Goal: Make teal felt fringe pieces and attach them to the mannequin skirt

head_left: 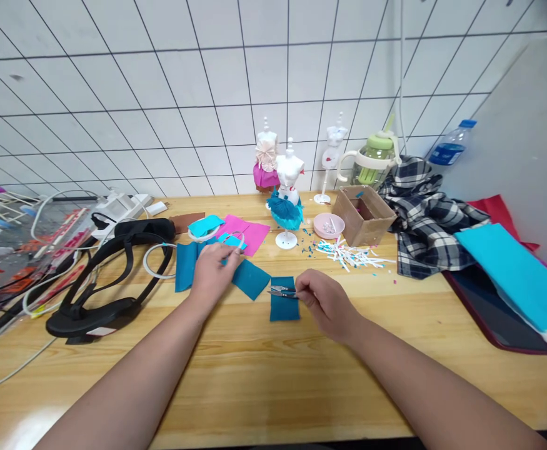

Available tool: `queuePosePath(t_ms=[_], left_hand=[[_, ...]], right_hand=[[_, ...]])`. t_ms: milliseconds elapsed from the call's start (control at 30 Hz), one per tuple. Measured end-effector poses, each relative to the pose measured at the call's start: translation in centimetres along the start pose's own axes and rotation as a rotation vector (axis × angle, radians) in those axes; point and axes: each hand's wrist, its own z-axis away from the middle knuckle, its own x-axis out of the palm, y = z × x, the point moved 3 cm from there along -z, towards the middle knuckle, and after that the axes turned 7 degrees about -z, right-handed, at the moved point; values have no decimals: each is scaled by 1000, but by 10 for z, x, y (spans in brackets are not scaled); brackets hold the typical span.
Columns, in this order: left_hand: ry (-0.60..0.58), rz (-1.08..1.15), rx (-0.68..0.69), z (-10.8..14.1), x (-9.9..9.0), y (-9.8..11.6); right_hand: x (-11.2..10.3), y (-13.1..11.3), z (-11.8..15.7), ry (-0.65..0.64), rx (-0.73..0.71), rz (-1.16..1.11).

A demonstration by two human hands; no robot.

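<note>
My right hand (326,303) is closed round small metal thread snips (282,291), whose blades lie over a dark teal fabric piece (285,310) on the wooden table. To the left, my left hand (214,272) has its fingers pinched together above other teal fabric pieces (252,279); what they hold, if anything, is too small to make out. A light blue piece (206,225) and pink fabric (254,236) lie just beyond it. Behind them a small white dress form (289,172) wears a teal ruffled skirt (286,211).
Black head straps (114,312) and cables lie at the left. Toward the back right are a pink dish (329,225), paper strips (351,254), a cardboard box (363,219), a green-lidded jug (374,159), a checked cloth (430,219) and a blue cloth (517,272).
</note>
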Motion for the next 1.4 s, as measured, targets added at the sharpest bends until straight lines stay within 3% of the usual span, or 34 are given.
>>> queuePosePath(t_ms=[100,167,233,333,433,667,900,1067,1133,1200,1267,1400], left_hand=[[-97,-234,84,-2,10,-8],[-75,-248,79,2,9,-2],[-68,-151,105,8,4,12],[-205,109,198,20,1,38],[-305,232,262,32,3,59],[-216,236,351,39,5,69],[-263,230,461,41,-1,70],[-268,350,452,42,0,72],[-304,419,381,40,3,71],[-346,484,236,37,6,67],[-389,568,109,35,9,63],[-482,725,89,37,13,62]], right_hand=[[-3,9,-1,26,145,-65],[-2,14,0,27,230,-152],[0,18,1,35,300,-254],[3,26,2,49,363,-383],[6,32,2,44,399,-449],[10,34,2,52,423,-353],[9,28,0,56,414,-250],[13,24,-2,53,429,-236],[12,26,-2,90,450,-203],[7,26,-2,163,393,-83],[-1,22,-3,238,245,98],[-4,7,-1,192,-47,317]])
